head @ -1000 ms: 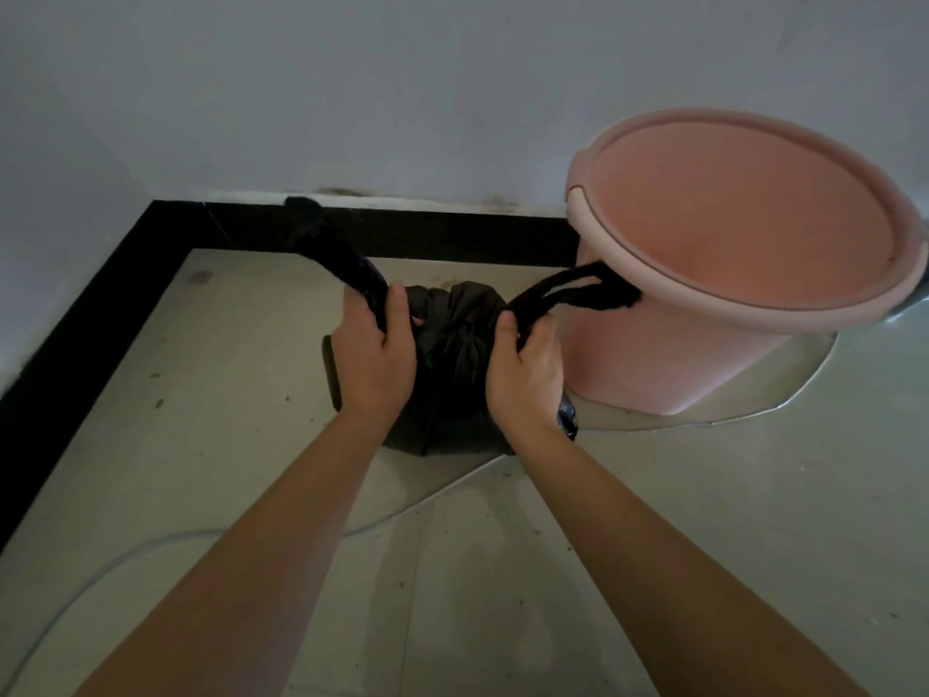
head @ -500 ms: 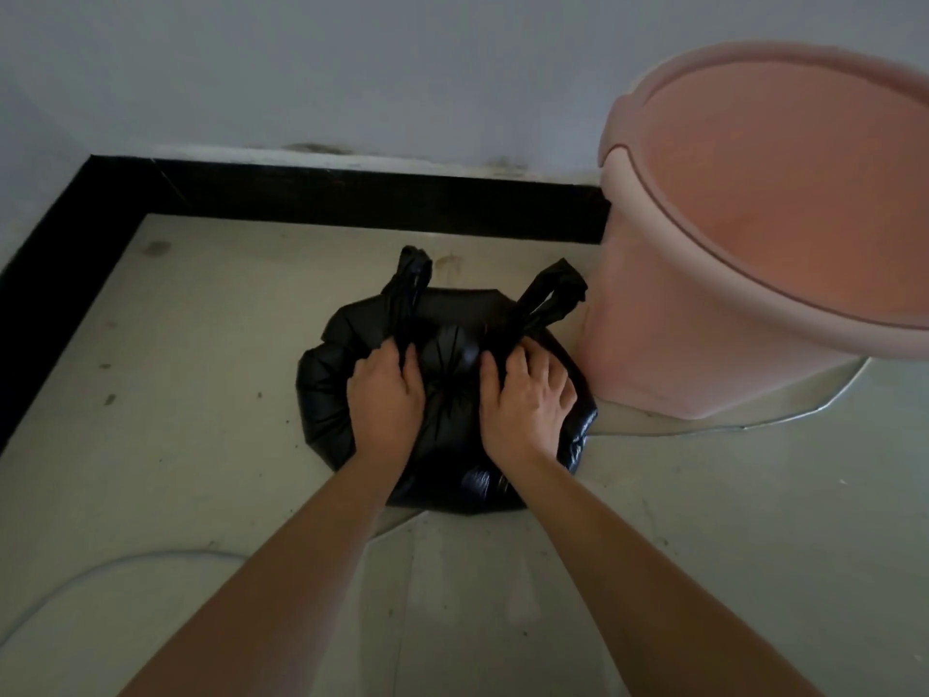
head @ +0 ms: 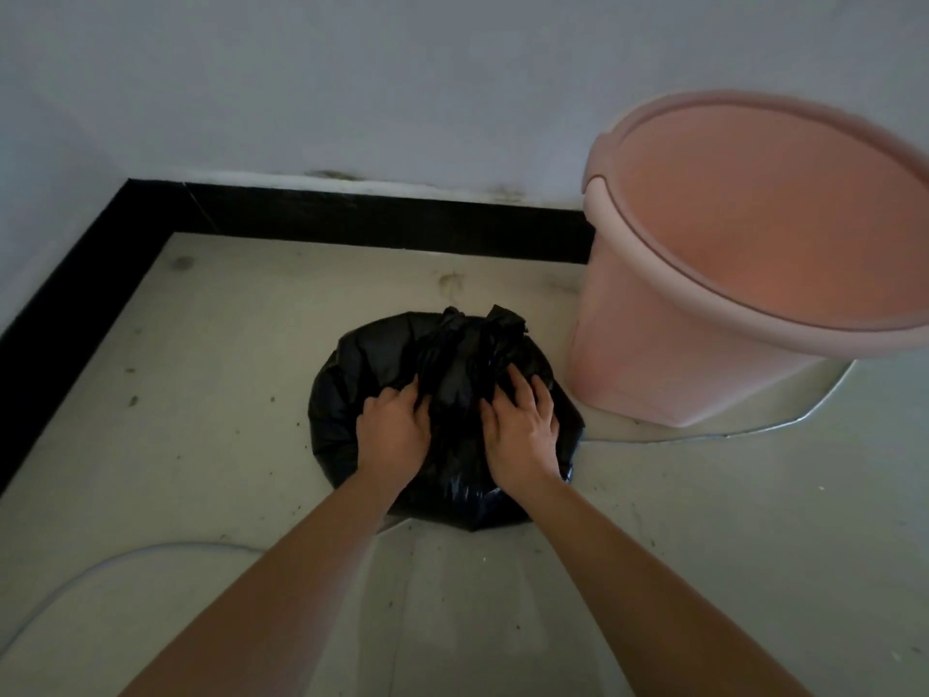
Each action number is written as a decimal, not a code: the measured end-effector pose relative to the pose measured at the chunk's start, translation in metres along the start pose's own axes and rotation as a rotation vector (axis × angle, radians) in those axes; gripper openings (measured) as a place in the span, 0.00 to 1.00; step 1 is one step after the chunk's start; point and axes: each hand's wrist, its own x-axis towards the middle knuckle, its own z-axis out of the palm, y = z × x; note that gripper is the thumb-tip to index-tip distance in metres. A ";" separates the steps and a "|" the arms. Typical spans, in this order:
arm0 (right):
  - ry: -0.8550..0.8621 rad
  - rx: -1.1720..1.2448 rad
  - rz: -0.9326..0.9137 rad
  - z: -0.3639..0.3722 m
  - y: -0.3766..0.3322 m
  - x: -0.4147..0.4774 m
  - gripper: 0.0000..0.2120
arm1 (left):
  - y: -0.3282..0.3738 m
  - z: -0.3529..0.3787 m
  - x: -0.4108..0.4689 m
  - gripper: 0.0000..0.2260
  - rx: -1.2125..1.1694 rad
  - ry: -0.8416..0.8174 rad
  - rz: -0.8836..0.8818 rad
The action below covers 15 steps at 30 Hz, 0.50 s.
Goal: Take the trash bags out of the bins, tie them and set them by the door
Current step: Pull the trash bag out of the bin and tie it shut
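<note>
The trash bag (head: pixel 347 394) sits on the floor (head: pixel 201 394) just left of the bin (head: pixel 704 354), out of it and gathered at the top, with two short ends poking up behind the knot; a second ago those ends were stretched wide apart in both fists, so the knot has just been pulled tight and the hands have dropped back onto the bag, and I judge the tying about done, with the carry to the door (no door shows here) yet to come. The left hand (head: pixel 394 437) has its fingers curled into the bunched plastic beside the knot, pinching it; the right hand (head: pixel 523 435) lies with fingers spread and tips sunk among the folds, and whether it grips or only presses I cannot tell. The bag is thin, glossy, crinkled black film, squat and rounded. The bin is smooth pink plastic, round, tapering downward, with a thick rim. Behind runs a black baseboard (head: pixel 352 213) under a pale, scuffed wall (head: pixel 352 83)
</note>
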 end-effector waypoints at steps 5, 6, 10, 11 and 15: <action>0.264 0.429 -0.001 -0.044 -0.035 -0.009 0.25 | 0.048 -0.073 -0.009 0.13 -0.454 0.260 -0.112; 0.300 0.496 -0.030 -0.054 -0.045 -0.012 0.20 | 0.061 -0.088 -0.009 0.12 -0.500 0.310 -0.115; 0.379 0.630 -0.073 -0.087 -0.074 -0.023 0.14 | 0.097 -0.124 -0.008 0.15 -0.806 0.416 -0.207; 0.402 0.657 -0.018 -0.091 -0.074 -0.021 0.14 | 0.103 -0.128 -0.010 0.17 -0.937 0.386 -0.297; 0.442 0.694 0.246 -0.100 -0.054 -0.020 0.18 | 0.091 -0.130 -0.014 0.18 -1.295 0.267 -0.669</action>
